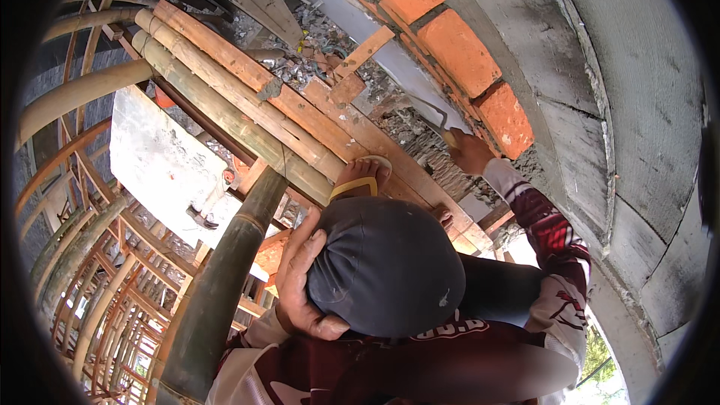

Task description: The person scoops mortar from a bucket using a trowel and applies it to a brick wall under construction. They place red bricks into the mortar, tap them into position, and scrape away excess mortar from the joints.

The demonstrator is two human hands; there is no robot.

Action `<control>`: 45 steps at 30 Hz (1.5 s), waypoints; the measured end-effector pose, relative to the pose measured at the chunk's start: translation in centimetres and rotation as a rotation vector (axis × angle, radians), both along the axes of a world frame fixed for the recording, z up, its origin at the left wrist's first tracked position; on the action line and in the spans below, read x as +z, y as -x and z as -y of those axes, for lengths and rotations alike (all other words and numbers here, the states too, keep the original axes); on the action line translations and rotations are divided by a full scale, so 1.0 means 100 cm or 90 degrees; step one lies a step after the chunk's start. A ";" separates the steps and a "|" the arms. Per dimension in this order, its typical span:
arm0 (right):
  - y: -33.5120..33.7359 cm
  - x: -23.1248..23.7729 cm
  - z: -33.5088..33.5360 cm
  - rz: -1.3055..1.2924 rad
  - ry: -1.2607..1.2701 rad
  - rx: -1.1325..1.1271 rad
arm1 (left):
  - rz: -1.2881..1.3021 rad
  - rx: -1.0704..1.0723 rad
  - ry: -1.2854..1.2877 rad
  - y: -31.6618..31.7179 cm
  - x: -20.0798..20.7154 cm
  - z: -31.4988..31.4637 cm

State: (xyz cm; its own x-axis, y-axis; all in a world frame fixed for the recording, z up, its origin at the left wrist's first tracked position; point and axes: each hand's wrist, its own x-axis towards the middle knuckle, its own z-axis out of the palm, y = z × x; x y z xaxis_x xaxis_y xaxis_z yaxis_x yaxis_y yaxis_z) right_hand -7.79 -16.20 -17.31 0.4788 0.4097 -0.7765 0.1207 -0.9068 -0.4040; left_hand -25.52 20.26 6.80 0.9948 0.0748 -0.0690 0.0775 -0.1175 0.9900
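Right arm (553,234) stretched forward, right hand (471,153) curled closed; left hand (297,289) cupped, thumb (331,326) apart from fingers (306,249).

Markings: one partial text.
White-outlined lettering (459,328) on the maroon jersey (300,364) front; partly covered, not fully legible.

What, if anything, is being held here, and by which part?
The right hand holds a trowel-like tool by its wooden handle; the left hand just rests on the knee.

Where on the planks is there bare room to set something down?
The wooden planking looks bare between mortar lump and sandaled foot, and beyond the lump beside the bamboo pole. Crowded around the right hand, trowel and orange bricks.
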 end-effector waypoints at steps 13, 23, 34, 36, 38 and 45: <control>-0.001 -0.043 -0.095 0.310 -0.130 -0.260 | -0.067 0.004 -0.084 -0.011 0.015 -0.009; -0.036 -0.019 -0.137 0.313 -0.282 -0.180 | -0.059 -0.020 -0.103 -0.015 0.019 -0.004; -0.088 0.011 -0.169 0.314 -0.257 -0.261 | -0.007 -0.008 -0.116 -0.001 0.014 0.000; -0.088 0.028 -0.172 0.286 -0.356 -0.296 | 0.004 -0.017 -0.105 -0.001 0.012 0.002; -0.096 0.043 -0.181 0.098 -0.412 -0.423 | -0.005 -0.018 -0.106 -0.001 0.012 0.004; -0.134 0.052 -0.184 -0.212 -0.440 -0.588 | -0.016 0.023 -0.059 0.013 0.009 0.007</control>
State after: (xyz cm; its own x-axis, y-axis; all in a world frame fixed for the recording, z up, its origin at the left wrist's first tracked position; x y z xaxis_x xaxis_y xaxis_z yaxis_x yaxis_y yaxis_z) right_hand 5.61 2.23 -12.15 0.6285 0.3959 -0.6695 -0.6638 -0.1755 -0.7270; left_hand -26.82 19.61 7.69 0.9893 0.1182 -0.0850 0.1082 -0.2059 0.9726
